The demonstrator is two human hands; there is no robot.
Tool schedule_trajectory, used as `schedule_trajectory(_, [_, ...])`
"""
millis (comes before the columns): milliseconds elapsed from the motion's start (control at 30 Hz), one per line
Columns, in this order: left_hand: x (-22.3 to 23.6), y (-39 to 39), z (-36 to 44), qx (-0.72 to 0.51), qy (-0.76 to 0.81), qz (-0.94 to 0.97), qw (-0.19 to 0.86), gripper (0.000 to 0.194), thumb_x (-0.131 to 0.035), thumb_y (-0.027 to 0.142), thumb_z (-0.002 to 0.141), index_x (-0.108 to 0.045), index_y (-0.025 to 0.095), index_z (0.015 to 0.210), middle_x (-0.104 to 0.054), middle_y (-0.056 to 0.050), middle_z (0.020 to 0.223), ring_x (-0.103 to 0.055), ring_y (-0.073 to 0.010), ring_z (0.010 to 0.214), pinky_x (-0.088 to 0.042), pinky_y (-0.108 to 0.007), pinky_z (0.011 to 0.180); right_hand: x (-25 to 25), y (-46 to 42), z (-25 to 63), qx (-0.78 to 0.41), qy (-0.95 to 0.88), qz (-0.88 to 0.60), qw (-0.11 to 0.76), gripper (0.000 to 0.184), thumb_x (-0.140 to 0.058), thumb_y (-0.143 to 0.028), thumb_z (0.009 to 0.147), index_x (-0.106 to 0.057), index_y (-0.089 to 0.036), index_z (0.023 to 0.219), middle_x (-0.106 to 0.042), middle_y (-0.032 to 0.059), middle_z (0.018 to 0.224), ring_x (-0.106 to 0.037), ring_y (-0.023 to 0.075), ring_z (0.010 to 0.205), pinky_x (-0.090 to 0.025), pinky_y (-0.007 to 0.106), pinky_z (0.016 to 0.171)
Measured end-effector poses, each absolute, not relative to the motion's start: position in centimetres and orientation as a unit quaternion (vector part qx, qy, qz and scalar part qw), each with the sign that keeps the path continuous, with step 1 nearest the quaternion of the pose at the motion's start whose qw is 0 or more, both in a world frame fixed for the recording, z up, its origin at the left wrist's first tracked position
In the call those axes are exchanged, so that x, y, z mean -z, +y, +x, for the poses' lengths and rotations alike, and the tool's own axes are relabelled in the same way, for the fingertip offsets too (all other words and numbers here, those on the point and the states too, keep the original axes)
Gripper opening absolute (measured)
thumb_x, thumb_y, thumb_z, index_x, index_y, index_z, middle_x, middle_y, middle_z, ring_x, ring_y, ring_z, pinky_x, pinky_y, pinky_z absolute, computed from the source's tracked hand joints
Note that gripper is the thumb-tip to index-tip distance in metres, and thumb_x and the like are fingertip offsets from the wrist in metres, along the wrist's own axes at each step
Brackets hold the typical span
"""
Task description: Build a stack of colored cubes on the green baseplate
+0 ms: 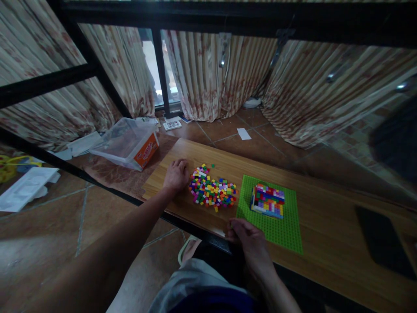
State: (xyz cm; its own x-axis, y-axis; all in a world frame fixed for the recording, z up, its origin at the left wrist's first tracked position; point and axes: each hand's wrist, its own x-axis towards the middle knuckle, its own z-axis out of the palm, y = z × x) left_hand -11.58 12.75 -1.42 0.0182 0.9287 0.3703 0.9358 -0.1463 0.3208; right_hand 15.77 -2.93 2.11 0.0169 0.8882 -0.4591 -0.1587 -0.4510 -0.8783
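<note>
My left hand (177,175) rests on the table at the left edge of a loose pile of small coloured toy bricks (213,189). Its fingers are curled in, and their undersides are hidden. Near the table's front edge, my right hand (249,239) is closed in a pinch. A tiny greenish bit, seemingly a small toy brick (231,225), shows between thumb and forefinger. To the right of the pile lies a green studded baseplate (283,234). On it stands a block-shaped build of multicoloured bricks (269,201), just beyond my right hand.
A wooden table (322,208) spans the front, with a dark flat object (384,239) at its right. Left of it sits a clear plastic bin (120,141) with an orange label. A white moulded tray (28,189) and papers lie on the floor. Curtains hang behind black bars.
</note>
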Motion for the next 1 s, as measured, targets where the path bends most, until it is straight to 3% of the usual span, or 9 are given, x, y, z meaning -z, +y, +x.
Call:
schedule_trajectory(300, [1.5,12.7,-11.6,0.253,-0.655,-0.712,0.008,0.027,-0.048,0.014,0.088,-0.064,0.016,0.109,-0.065,-0.013,0.12,-0.057,-0.0282,0.113,-0.048,-0.044,0.102,-2.6,-2.7,15.6,-0.647,-0.325,-0.54,0.429,0.041,-0.079,-0.051,0.07,-0.075,-0.022,0.098,-0.072,0.0026,0.083,-0.063,0.013,0.066,-0.052,0.027,0.064])
schedule_trajectory(533, [1.6,12.8,-11.7,0.256,-0.654,-0.712,0.002,0.028,-0.048,0.014,0.087,-0.064,0.017,0.109,-0.065,-0.012,0.119,-0.058,-0.0278,0.112,-0.047,-0.044,0.102,-2.2,-1.7,15.1,-0.582,-0.362,-0.594,0.423,0.046,-0.076,-0.057,0.066,-0.073,-0.018,0.089,-0.064,-0.0003,0.063,-0.051,0.0103,0.045,-0.042,0.025,0.045])
schedule_trajectory(733, [1.6,12.7,-11.7,0.259,-0.65,-0.714,0.011,0.027,-0.047,0.015,0.088,-0.064,0.015,0.109,-0.065,-0.014,0.119,-0.057,-0.0285,0.112,-0.047,-0.043,0.102,-1.5,-1.1,14.4,-0.543,-0.381,-0.626,0.41,0.044,-0.069,-0.057,0.071,-0.072,-0.019,0.094,-0.06,-0.0017,0.058,-0.052,0.0134,0.043,-0.042,0.027,0.042])
schedule_trajectory(833, [1.6,12.8,-11.7,0.259,-0.651,-0.713,0.007,0.027,-0.047,0.014,0.088,-0.063,0.016,0.11,-0.064,-0.013,0.121,-0.057,-0.0285,0.112,-0.047,-0.044,0.102,-1.2,-0.6,14.3,-0.491,-0.475,-0.642,0.349,0.038,-0.061,-0.051,0.08,-0.074,-0.02,0.099,-0.068,0.0031,0.067,-0.06,0.0185,0.051,-0.047,0.031,0.049])
schedule_trajectory(1000, [1.7,12.8,-11.7,0.256,-0.653,-0.713,0.004,0.027,-0.048,0.014,0.087,-0.064,0.017,0.109,-0.065,-0.012,0.119,-0.058,-0.028,0.111,-0.047,-0.044,0.102,-1.3,0.5,13.7,-0.336,-0.644,-0.614,0.31,0.032,-0.049,-0.034,0.088,-0.074,-0.023,0.104,-0.075,0.009,0.103,-0.07,0.0243,0.094,-0.053,0.038,0.084])
